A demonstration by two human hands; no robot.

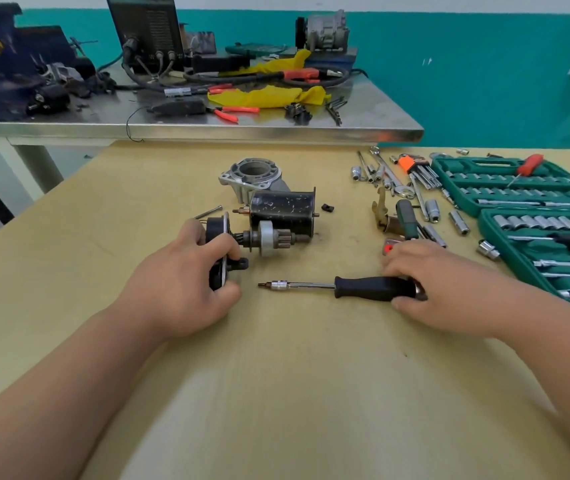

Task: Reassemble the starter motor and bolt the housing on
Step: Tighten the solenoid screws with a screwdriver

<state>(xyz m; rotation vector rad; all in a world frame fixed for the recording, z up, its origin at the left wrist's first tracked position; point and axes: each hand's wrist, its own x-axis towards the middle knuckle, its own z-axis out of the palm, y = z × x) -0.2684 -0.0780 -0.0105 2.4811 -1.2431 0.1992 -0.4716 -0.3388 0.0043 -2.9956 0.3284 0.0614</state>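
My left hand [186,289] grips a black end plate [217,251] standing on edge on the wooden table; a shaft with a pinion gear [273,237] sticks out of it to the right. Behind it lies the black cylindrical motor body [281,207], and further back the grey aluminium nose housing [250,174]. A long bolt [208,212] lies left of the body. My right hand [439,292] holds the rear end of a black-handled driver [370,287], which lies flat with its bit tip pointing left toward the end plate.
An open green socket set [533,216] fills the right side. Loose sockets, wrenches and hex keys [411,174] lie left of it, with a brass fork lever [380,209] and a small black part [327,207]. A cluttered steel bench [276,131] stands behind the table.
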